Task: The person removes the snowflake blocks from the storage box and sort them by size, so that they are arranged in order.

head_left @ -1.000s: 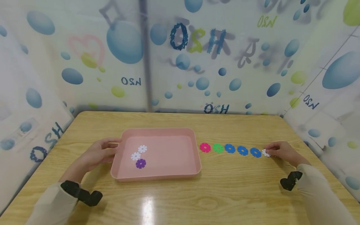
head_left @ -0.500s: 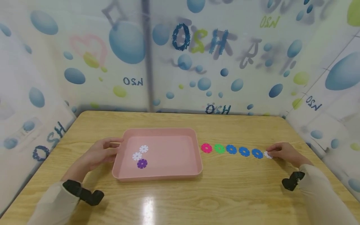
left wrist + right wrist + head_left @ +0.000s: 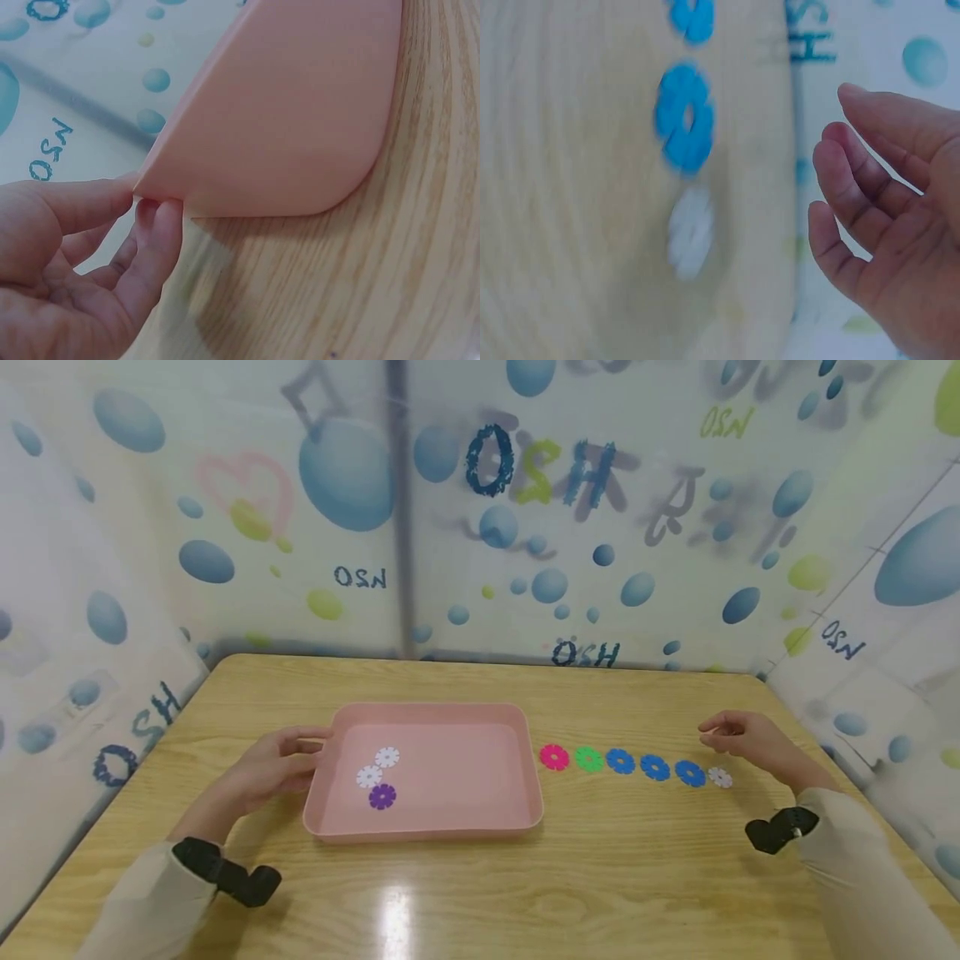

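Note:
A pink tray sits on the table, holding two white notched flower-shaped discs and a purple one. My left hand holds the tray's left side, fingertips and thumb at its rim, as the left wrist view also shows. To the tray's right runs a row: a pink disc, a green disc, three blue discs and a white disc at the end. Above that white disc hovers my right hand, fingers loosely bent, nothing between them in the right wrist view.
The wooden table spreads around the tray and row. Behind its far edge hangs a patterned curtain, which also closes in both sides. A black strap with a camera mount is on each wrist.
My right hand has let go of the white disc at the row's end and lifted up and slightly away from it. My left hand stays at the tray.

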Demonstrator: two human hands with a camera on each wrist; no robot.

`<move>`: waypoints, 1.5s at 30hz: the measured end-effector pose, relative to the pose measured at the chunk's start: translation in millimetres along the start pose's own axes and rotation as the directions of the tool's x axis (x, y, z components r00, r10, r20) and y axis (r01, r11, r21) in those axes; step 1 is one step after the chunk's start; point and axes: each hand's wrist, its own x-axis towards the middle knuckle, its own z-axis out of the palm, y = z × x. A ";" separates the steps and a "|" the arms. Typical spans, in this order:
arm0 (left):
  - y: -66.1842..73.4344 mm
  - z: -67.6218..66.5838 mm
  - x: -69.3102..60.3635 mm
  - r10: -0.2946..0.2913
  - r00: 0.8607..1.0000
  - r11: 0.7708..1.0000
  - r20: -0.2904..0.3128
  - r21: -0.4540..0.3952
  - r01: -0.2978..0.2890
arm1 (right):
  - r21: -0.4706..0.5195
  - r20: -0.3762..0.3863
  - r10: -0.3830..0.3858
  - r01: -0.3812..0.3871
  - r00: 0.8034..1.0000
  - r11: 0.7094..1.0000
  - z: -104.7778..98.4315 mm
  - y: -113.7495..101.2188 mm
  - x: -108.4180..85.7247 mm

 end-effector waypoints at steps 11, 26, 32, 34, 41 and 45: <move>0.1 0.6 0.4 -0.007 1.000 1.000 -0.013 0.013 0.007 | 0.041 0.084 -0.142 0.139 0.986 0.989 28.3 -72.2 29.3; -0.4 1.2 -0.4 -0.028 0.999 1.000 -0.022 0.002 0.028 | 0.098 0.276 -0.381 0.368 0.883 0.925 97.7 -164.9 73.1; -3.5 0.0 0.0 -0.018 1.000 1.000 -0.019 -0.021 0.018 | 0.078 0.369 -0.436 0.440 0.821 0.895 123.3 -200.6 85.2; -4.7 0.0 0.0 -0.014 1.000 1.000 -0.018 -0.020 0.014 | 0.078 0.398 -0.445 0.454 0.802 0.888 131.3 -211.0 88.3; -4.0 1.4 -1.8 -0.021 1.000 1.000 -0.018 -0.020 0.021 | 0.025 0.490 -0.426 0.476 0.760 0.879 158.5 -246.5 98.0; 1.3 0.3 -0.3 -0.016 1.000 1.000 -0.011 0.011 0.016 | -0.010 0.523 -0.409 0.485 0.748 0.875 168.3 -266.2 104.2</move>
